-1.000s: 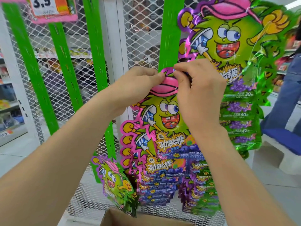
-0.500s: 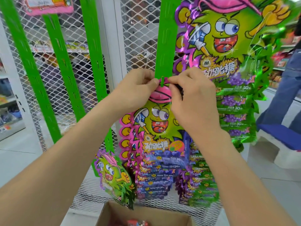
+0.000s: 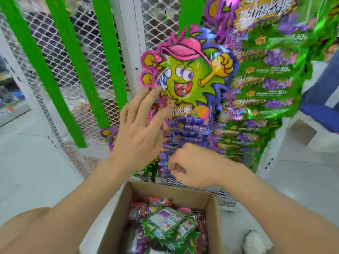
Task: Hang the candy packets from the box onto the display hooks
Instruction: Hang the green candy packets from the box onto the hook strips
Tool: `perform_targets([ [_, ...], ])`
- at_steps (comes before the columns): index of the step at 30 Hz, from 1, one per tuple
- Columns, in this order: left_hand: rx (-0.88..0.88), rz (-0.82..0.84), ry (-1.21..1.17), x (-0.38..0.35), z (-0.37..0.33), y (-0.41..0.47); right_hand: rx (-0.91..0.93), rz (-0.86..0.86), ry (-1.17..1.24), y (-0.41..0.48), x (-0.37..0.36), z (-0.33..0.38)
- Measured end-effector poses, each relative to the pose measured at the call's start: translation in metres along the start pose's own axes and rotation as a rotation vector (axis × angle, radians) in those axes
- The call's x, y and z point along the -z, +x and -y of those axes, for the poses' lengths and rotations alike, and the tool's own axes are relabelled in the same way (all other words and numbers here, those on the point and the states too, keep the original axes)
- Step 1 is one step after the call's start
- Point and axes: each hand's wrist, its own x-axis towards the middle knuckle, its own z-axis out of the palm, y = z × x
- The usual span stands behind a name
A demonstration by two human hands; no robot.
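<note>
Wall ahead of you: white wire mesh panel (image 3: 55, 57), with a white upright post (image 3: 128, 43) running through it.
Floor: pale tiles (image 3: 27, 171) on both sides of you.
Your left edge: stocked store shelves (image 3: 7, 88), blurred.
Your right edge: white stool (image 3: 302, 132) with a blue cushion (image 3: 319, 112).
Light: bright and even.

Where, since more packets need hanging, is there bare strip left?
Free: upper lengths of the three green strips left of the white post, mesh between. Crowded: the strip holding the pink-capped packet, and the green packets right of it.
</note>
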Motion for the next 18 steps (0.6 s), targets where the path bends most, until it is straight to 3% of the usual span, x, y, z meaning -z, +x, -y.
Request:
perform_targets([
  [3, 0.003, 0.091, -0.075, -0.029, -0.003, -0.047, 0.054, 0.173, 0.009, 0.006, -0.025, 0.001],
  [5, 0.087, 0.27, -0.153, -0.048, -0.01, -0.083, 0.055, 0.304, 0.055, 0.01, -0.042, -0.003],
  [6, 0.15, 0.392, -0.157, -0.057, -0.015, -0.098, 0.059, 0.384, 0.071, 0.011, -0.053, -0.006],
  [8, 0.278, 0.791, -0.104, -0.075, -0.025, -0.124, 0.06, 0.539, 0.061, 0.015, -0.078, -0.012],
  [10, 0.346, 1.212, -0.08, -0.097, -0.03, -0.153, 0.041, 0.617, 0.023, 0.015, -0.099, -0.018],
  [11, 0.37, 1.346, -0.086, -0.107, -0.032, -0.168, 0.026, 0.636, 0.006, 0.014, -0.108, -0.019],
  [18, 0.631, 1.622, -0.15, -0.13, -0.072, -0.292, 0.034, 0.671, -0.048, 0.004, -0.152, -0.009],
])
